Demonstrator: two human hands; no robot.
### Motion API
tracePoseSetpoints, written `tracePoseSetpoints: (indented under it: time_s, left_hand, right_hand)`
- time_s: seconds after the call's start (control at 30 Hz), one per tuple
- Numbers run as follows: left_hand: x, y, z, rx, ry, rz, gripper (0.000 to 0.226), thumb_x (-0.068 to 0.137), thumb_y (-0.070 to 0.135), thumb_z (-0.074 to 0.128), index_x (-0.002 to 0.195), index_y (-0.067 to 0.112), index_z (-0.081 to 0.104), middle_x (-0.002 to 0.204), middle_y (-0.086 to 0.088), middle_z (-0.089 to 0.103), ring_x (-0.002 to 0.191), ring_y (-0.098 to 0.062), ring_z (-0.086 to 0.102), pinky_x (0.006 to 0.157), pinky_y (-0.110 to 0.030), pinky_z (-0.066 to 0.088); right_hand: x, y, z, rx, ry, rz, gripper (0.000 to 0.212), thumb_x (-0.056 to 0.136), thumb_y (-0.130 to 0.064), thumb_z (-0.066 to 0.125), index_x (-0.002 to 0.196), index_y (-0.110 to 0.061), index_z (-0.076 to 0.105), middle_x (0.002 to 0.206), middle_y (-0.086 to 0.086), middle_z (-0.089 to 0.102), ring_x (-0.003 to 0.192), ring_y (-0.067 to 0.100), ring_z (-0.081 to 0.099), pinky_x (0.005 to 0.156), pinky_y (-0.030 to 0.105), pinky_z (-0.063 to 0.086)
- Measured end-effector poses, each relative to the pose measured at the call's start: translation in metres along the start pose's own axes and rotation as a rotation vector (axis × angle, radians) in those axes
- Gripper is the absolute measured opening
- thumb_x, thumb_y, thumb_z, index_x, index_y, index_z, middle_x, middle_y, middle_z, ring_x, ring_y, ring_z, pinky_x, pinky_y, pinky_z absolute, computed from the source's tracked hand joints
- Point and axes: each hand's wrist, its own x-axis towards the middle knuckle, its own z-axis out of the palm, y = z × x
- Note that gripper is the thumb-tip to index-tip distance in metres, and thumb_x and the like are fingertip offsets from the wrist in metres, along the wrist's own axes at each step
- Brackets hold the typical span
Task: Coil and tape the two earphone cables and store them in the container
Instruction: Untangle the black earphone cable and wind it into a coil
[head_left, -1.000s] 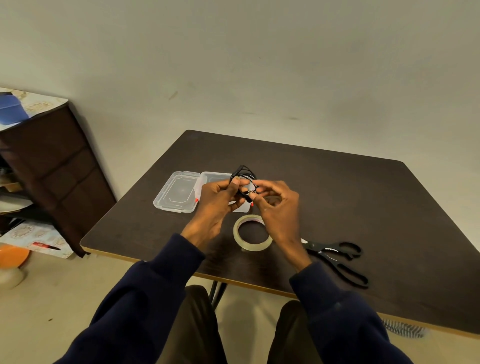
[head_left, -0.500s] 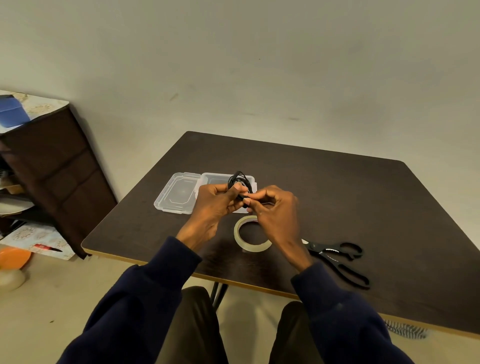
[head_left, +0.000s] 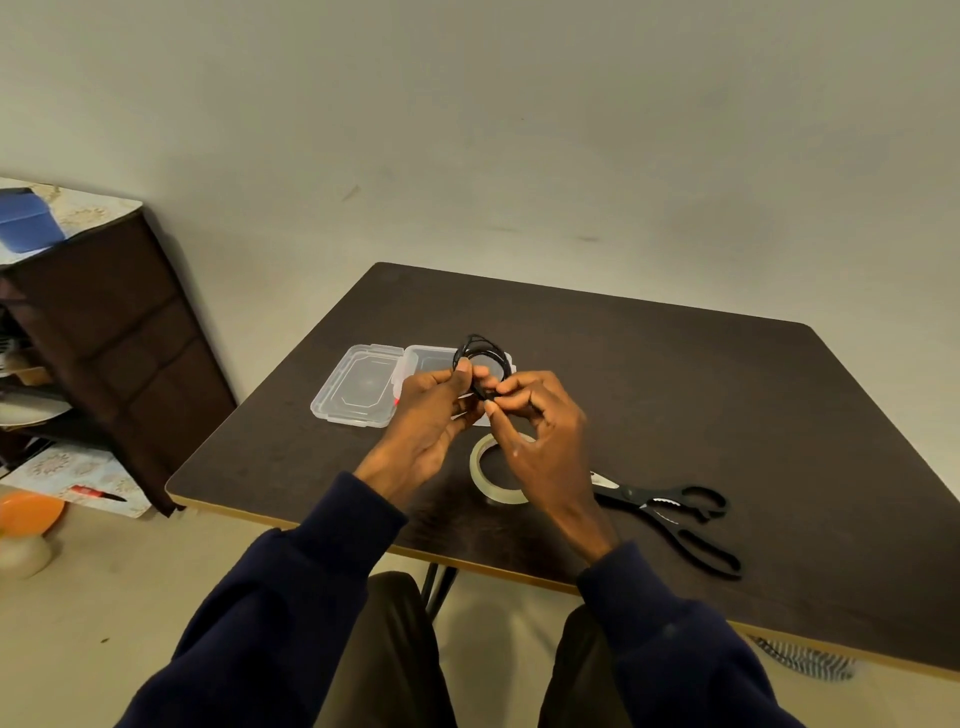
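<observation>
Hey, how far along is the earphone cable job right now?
Done: one black cable is wound into a coil. In hand: the left hand and right hand pinch that coil near the open container. Left: storing it; tape roll and scissors lie on the table. No second cable shows; taping unclear.

The table (head_left: 675, 389) is coloured dark brown, with a pale yellow edge. Black is seen on the earphone cable (head_left: 480, 347) and the scissors (head_left: 670, 512). The container (head_left: 363, 384) is clear, with 1 small red spot. The tape roll (head_left: 480, 467) is creamy. The 2 sleeves (head_left: 311, 582) are coloured dark blue. A flowery pattern is seen on top of the brown cupboard (head_left: 119, 332).
</observation>
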Motion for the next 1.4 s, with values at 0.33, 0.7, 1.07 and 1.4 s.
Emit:
tracePoseSetpoints:
  time_s: [0.33, 0.7, 1.07, 1.4]
  left_hand:
    - [-0.004, -0.002, -0.012, 0.171, -0.068, 0.17, 0.022, 0.102, 0.018, 0.052, 0.105, 0.007, 0.07, 0.081, -0.005, 0.07, 0.085, -0.015, 0.071, 0.081, -0.027, 0.058]
    - [-0.01, 0.004, -0.036, 0.148, -0.043, 0.069, 0.02, 0.098, 0.021, 0.057, 0.106, 0.012, 0.073, 0.106, -0.021, 0.072, 0.1, -0.022, 0.07, 0.093, -0.036, 0.055]
    - [-0.014, -0.002, -0.047, 0.012, -0.127, -0.116, 0.02, 0.097, 0.016, 0.057, 0.108, 0.004, 0.07, 0.089, -0.011, 0.071, 0.09, -0.02, 0.068, 0.088, -0.035, 0.055]
    - [-0.019, -0.008, -0.077, 0.26, -0.097, -0.18, 0.018, 0.099, 0.009, 0.053, 0.107, 0.006, 0.068, 0.097, -0.009, 0.075, 0.091, -0.018, 0.071, 0.076, -0.027, 0.058]
  right_hand:
    - [-0.003, 0.004, -0.007, 0.055, -0.002, 0.063, 0.009, 0.091, -0.013, 0.072, 0.094, -0.005, 0.076, 0.104, 0.004, 0.062, 0.096, 0.013, 0.063, 0.08, 0.024, 0.056]
    - [0.012, 0.031, -0.053, 0.061, -0.031, 0.364, 0.013, 0.093, -0.007, 0.068, 0.104, -0.011, 0.075, 0.102, 0.004, 0.073, 0.087, 0.014, 0.071, 0.067, 0.021, 0.058]
    - [0.007, 0.002, -0.026, 0.5, -0.341, 0.577, 0.033, 0.096, -0.018, 0.065, 0.125, -0.004, 0.065, 0.111, 0.011, 0.075, 0.102, 0.021, 0.074, 0.088, 0.034, 0.061]
    - [0.009, -0.004, 0.019, 0.185, -0.488, 0.573, 0.033, 0.084, -0.017, 0.081, 0.114, -0.008, 0.072, 0.094, 0.007, 0.076, 0.084, 0.025, 0.075, 0.072, 0.039, 0.064]
